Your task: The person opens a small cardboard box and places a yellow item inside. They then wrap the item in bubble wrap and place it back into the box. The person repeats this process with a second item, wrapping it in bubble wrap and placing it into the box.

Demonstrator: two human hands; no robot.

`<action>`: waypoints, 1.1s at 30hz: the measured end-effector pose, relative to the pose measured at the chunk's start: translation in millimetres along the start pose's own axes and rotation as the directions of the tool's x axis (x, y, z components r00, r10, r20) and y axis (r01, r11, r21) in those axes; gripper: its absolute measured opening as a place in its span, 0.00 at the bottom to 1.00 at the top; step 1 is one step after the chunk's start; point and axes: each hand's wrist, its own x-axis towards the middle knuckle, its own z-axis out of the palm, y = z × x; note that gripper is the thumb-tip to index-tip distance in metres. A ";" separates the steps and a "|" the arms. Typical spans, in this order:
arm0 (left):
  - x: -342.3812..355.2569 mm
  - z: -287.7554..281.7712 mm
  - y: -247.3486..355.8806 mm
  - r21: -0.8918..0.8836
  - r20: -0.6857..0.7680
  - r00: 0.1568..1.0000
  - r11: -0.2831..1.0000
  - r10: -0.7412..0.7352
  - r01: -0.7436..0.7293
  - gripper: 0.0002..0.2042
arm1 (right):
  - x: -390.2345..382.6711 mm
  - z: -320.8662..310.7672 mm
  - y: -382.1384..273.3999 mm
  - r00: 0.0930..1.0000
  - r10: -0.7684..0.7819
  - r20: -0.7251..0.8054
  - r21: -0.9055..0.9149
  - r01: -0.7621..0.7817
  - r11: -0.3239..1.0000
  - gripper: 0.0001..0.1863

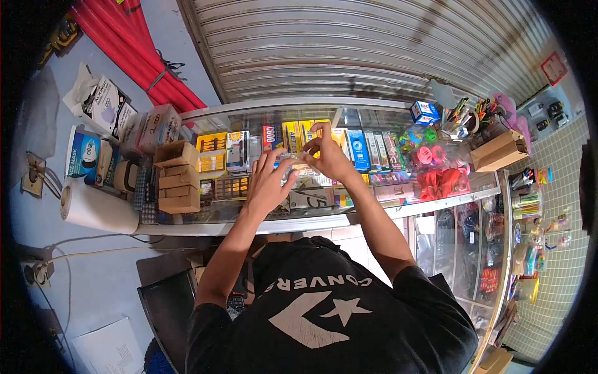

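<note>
both hands, left hand (266, 182) and right hand (328, 154), pinch a small clear packet (299, 166) above the glass counter (436, 201) (cardboard boxes (177, 177) at its left end).

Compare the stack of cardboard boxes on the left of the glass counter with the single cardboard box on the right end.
The stack of cardboard boxes is several small closed boxes piled one on another; the single cardboard box stands alone. The stack sits beside a white paper roll; the single box sits by a cup of pens. The single box looks larger than any one box in the stack. Both are plain brown cardboard on the glass counter.
</note>
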 end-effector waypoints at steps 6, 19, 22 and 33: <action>3.4 0.2 -3.2 -0.092 -0.009 0.990 0.986 -0.138 0.136 0.32 | -3.1 1.8 12.5 0.998 -0.047 -0.031 0.173 0.052 0.983 0.31; 15.3 -8.4 -5.3 -0.156 0.142 0.962 0.954 -0.234 0.256 0.21 | -12.6 0.3 26.2 0.996 -0.076 -0.036 0.427 0.084 0.900 0.30; 16.2 -7.4 -5.8 -0.182 0.142 0.963 0.950 -0.230 0.253 0.17 | -13.2 -0.3 31.4 0.996 -0.071 -0.058 0.443 0.089 0.892 0.30; 18.3 -8.8 -4.2 -0.158 0.170 0.952 0.947 -0.255 0.281 0.19 | -15.2 -6.2 9.7 0.996 -0.079 0.042 0.177 0.071 0.982 0.26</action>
